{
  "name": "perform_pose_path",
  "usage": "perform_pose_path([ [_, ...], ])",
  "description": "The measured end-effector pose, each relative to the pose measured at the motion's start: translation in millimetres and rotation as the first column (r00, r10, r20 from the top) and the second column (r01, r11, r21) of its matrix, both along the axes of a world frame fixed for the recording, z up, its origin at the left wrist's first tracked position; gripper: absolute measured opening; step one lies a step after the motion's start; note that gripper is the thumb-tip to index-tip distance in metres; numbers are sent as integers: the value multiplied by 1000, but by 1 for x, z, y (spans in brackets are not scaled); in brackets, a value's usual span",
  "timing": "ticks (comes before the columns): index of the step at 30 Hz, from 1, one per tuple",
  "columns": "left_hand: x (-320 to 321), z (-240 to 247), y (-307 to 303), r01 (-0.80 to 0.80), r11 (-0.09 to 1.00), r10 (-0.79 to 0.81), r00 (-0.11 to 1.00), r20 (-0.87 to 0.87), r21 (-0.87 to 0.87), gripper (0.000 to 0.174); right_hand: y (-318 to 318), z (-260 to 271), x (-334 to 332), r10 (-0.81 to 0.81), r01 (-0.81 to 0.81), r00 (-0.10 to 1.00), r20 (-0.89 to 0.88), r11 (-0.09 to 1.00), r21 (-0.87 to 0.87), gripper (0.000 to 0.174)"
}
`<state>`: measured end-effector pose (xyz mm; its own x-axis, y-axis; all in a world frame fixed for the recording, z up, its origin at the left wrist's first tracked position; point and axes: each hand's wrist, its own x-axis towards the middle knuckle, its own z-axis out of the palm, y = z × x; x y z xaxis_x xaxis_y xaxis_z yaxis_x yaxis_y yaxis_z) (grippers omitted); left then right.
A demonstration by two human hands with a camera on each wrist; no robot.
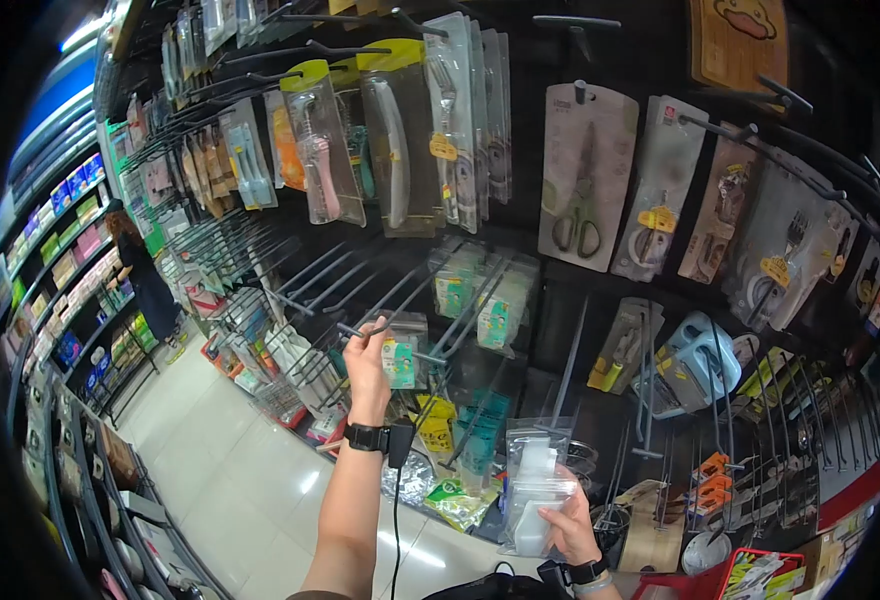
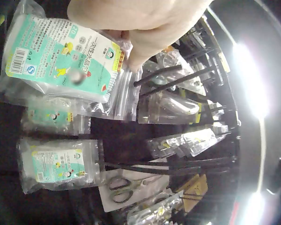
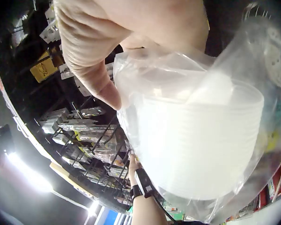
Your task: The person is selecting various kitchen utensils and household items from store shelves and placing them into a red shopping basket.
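My left hand (image 1: 368,372) is up at the end of a metal display hook (image 1: 365,328). Its fingers pinch the zip-top edge of a clear bag of disposable spoons (image 2: 61,61), which has a green and white label. In the left wrist view that edge lies right at the hook tips. Lower down, my right hand (image 1: 572,525) grips a clear plastic bag of stacked white plastic cups (image 3: 201,145). The thumb lies over the front of this bag, and the other fingers are partly hidden behind it.
More green-labelled bags (image 1: 500,312) hang deeper on the rack. Packaged scissors (image 1: 585,185) and peelers (image 1: 322,160) hang above. Bare hooks (image 1: 330,275) jut out on the left. A red-rimmed basket (image 1: 760,575) stands low at right. Another person (image 1: 140,265) stands down the aisle.
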<state>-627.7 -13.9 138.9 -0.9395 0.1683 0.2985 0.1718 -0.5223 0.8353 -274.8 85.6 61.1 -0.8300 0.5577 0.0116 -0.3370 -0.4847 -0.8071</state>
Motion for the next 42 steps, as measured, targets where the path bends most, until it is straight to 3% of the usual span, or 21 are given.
perform_pose_path([
  [10,-68,-9,95,250,959,-239,966,-100,129,6,6,-4,17,0,1,1000,19,998,-58,72],
  [12,-82,-23,105,194,975,-175,971,-162,112,8,7,-6,19,2,-1,1000,5,999,-45,73],
  [14,-44,-6,101,-19,1000,20,994,-105,10,20,8,-5,23,-8,9,1000,24,999,-53,72],
  [16,-25,-22,96,-320,946,317,946,-63,-54,18,10,-7,23,23,-22,1000,2,994,-110,72],
  [18,24,-44,70,-130,985,123,990,-74,-111,18,9,-6,22,39,-41,999,-18,991,-130,71],
  [19,54,-52,55,98,985,-110,991,-72,-145,20,9,-7,19,39,-43,999,-27,989,-139,71],
  [20,85,-57,42,317,932,-332,941,-61,-177,23,8,-8,16,43,-48,998,-36,988,-148,70],
  [22,138,-61,28,564,772,-572,818,64,-293,38,7,-10,11,89,-94,995,-36,973,-210,69],
  [24,162,-85,21,797,592,-720,591,363,-122,47,2,-16,6,148,-150,989,-28,950,-274,68],
  [25,173,-82,16,782,612,-705,608,365,-119,47,0,-21,2,185,-184,982,-22,941,-285,67],
  [27,191,-70,3,911,383,-916,354,186,151,51,-7,-23,-4,244,-240,969,-21,927,-290,67],
  [28,193,-71,1,904,401,-910,375,179,147,51,-11,-23,-7,267,-266,963,-43,907,-326,67],
  [30,196,-73,-4,865,490,-843,439,310,109,49,-16,-21,-12,302,-309,950,-75,883,-354,67],
  [32,196,-69,-10,824,560,-803,512,305,91,45,-20,-19,-16,319,-323,944,-82,851,-413,66],
  [34,194,-59,-16,670,742,-645,724,245,-27,44,-23,-25,-20,348,-361,931,-111,836,-412,65],
  [36,183,-46,-23,607,792,-600,759,255,56,49,-24,-28,-22,403,-410,909,-108,818,-404,64],
  [37,175,-36,-26,384,900,-385,922,35,-206,55,-25,-32,-23,413,-419,904,-107,814,-402,64],
  [38,169,-27,-27,72,918,-176,955,-237,-391,61,-26,-38,-24,416,-424,903,-111,813,-399,63],
  [39,166,-16,-28,63,918,-166,958,-236,-391,61,-27,-41,-25,418,-427,901,-115,812,-397,62],
  [41,163,4,-28,-547,627,83,755,-650,-555,72,-27,-38,-23,428,-435,896,-114,801,-412,61],
  [42,162,10,-27,-549,626,85,754,-652,-554,72,-27,-36,-23,427,-433,897,-114,796,-422,61],
])
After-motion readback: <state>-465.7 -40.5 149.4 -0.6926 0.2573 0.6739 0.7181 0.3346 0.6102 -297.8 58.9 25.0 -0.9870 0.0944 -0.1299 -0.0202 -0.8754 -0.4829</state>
